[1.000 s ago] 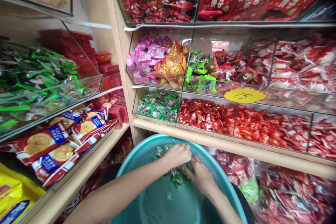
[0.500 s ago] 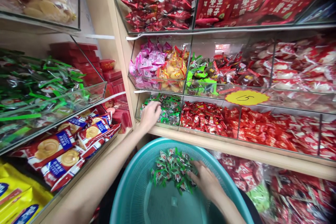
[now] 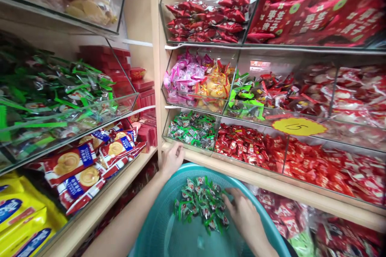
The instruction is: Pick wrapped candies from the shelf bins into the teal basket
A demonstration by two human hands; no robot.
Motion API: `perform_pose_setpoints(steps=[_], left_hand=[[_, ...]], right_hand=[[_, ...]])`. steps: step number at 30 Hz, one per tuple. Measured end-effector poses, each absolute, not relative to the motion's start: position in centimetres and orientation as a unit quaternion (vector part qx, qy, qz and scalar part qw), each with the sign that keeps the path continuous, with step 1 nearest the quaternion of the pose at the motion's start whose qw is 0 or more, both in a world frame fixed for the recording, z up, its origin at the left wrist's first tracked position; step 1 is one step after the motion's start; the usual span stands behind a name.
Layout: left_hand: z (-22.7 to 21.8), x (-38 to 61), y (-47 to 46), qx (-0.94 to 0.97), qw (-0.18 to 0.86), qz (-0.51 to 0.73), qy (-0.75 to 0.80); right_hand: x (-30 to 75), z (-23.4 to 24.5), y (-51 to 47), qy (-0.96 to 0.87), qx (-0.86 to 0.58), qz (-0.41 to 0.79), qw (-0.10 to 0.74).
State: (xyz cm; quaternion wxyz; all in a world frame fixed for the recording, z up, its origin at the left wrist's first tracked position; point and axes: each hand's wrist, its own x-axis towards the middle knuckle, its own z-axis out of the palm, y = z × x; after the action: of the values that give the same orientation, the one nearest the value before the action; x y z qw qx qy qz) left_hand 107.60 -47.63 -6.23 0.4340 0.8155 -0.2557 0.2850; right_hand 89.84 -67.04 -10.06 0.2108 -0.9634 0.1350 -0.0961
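Note:
A teal plastic basket (image 3: pixel 163 192) stands below the shelves, with a pile of small green-wrapped candies (image 3: pixel 200 204) in it. My right hand (image 3: pixel 245 215) reaches into the basket at the pile's right side; its thumb and fingers are apart, close to the candies. Over the basket's back left rim, by the wooden shelf edge, is my left hand (image 3: pixel 172 160) with its fingers curled in. Whatever it may hold is hidden. Just above it, similar green-wrapped candies (image 3: pixel 191 128) fill a clear compartment.
Red-wrapped candies (image 3: pixel 241 142) fill compartments to the right, under a yellow price tag (image 3: pixel 299 127). To the left, blue-and-red cookie packs (image 3: pixel 81 176) and yellow packs (image 3: pixel 27 217) lie on a low shelf. A wooden ledge (image 3: pixel 271 180) runs behind the basket.
My left hand has come down from the green candy compartment to the basket rim. My right hand stays beside the pile. The whole view has shifted, with the shelves now farther right.

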Motion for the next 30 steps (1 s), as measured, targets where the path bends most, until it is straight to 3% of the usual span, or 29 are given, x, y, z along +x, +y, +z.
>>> perform_pose_setpoints(steps=[7,11,14,22,26,30], left_hand=[[-7.0,108.2,-43.9,0.881,0.395,-0.011,-0.262],[-8.1,108.9,-41.8,0.823,0.441,-0.280,-0.224],[-8.7,109.3,-41.7,0.731,0.506,-0.413,-0.197],[-9.0,110.9,-41.8,0.684,0.539,-0.443,-0.214],[-9.7,110.6,-41.7,0.695,0.530,-0.423,-0.238],[-10.5,110.1,-42.4,0.741,0.517,-0.347,-0.253]], right_hand=[[90.7,-9.3,-65.9,0.125,-0.954,-0.130,0.240],[90.6,-10.2,-66.3,0.114,-0.945,-0.162,0.260],[90.6,-10.8,-66.9,0.119,-0.941,-0.170,0.267],[90.5,-11.0,-66.2,0.113,-0.938,-0.172,0.279],[93.2,-6.2,-63.4,0.036,-0.943,-0.192,0.270],[100.3,-0.1,-60.8,-0.053,-0.927,-0.292,0.229]])
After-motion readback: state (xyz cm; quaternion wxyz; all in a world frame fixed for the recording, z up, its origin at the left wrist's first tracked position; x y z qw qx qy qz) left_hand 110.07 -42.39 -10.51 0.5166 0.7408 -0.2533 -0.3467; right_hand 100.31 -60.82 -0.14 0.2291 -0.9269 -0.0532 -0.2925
